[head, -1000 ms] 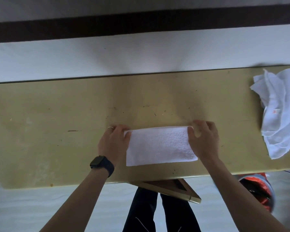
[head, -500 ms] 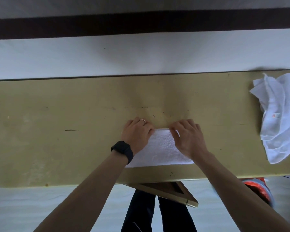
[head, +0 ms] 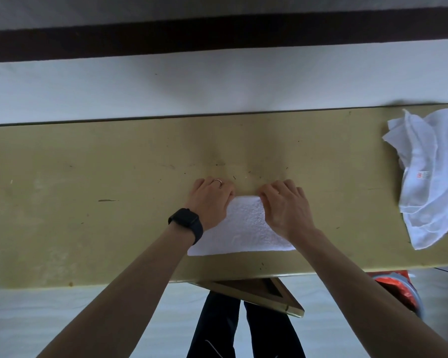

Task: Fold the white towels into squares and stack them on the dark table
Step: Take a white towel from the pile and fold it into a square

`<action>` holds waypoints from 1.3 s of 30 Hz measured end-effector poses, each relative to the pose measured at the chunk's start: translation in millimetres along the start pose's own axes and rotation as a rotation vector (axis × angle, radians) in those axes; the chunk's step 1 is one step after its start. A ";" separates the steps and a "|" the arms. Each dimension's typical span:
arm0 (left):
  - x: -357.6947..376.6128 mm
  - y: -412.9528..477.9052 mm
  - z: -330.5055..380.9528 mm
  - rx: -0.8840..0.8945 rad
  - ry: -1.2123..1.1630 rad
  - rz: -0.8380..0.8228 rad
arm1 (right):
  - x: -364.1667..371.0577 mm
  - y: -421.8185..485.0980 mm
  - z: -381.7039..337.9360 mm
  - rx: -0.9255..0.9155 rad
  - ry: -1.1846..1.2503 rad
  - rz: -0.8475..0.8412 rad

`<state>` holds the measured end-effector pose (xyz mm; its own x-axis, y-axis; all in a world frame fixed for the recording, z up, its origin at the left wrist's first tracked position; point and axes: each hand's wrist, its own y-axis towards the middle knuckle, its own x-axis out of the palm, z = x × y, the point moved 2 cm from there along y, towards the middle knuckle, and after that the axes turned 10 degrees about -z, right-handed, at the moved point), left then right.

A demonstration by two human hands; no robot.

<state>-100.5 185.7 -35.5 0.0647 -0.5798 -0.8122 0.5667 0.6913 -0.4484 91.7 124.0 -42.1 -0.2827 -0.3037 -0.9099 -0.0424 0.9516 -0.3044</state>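
A folded white towel (head: pixel 243 229) lies flat on the olive-yellow table (head: pixel 88 177), just below the centre of the frame, with its near edge close to the table's near rim. Both hands rest on its far part. The left hand (head: pixel 211 200) covers the far left corner, knuckles up, its bent fingers reaching past the cloth onto the table top. The right hand (head: pixel 286 206) sits over the far right part, its fingers (head: pixel 265 193) curled down at the towel's far edge. A strip of towel shows between the two hands. Whether the fingers pinch the cloth or only press on it cannot be told, since the fingertips are hidden. A dark watch (head: pixel 185 222) is on the left wrist and a ring (head: pixel 217 181) on a left finger. At the right edge of the frame a loose heap of white towels (head: pixel 437 171) lies crumpled on the table, well apart from the hands. Below the table's rim, dark trouser legs (head: pixel 243 332) and a wooden frame (head: pixel 256 288) show
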 end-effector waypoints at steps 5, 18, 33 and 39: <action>-2.7 3.7 3.1 0.023 0.081 -0.058 | 0.8 -0.4 -1.3 0.006 -0.014 0.026; -4.4 2.1 4.9 0.007 0.158 -0.046 | 3.8 -3.1 -1.9 0.006 -0.030 0.051; 55.2 -64.8 -2.2 -0.067 0.101 0.289 | 27.9 -69.0 -37.1 0.245 0.162 0.183; 77.5 -66.7 -20.0 -0.151 0.069 0.119 | 61.7 -68.3 -34.2 0.351 0.183 0.027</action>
<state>-149.7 103.2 -76.0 0.0645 -0.4627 -0.8842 0.4285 0.8130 -0.3942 44.4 41.9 -67.8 -0.4464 -0.2356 -0.8632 0.2883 0.8754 -0.3880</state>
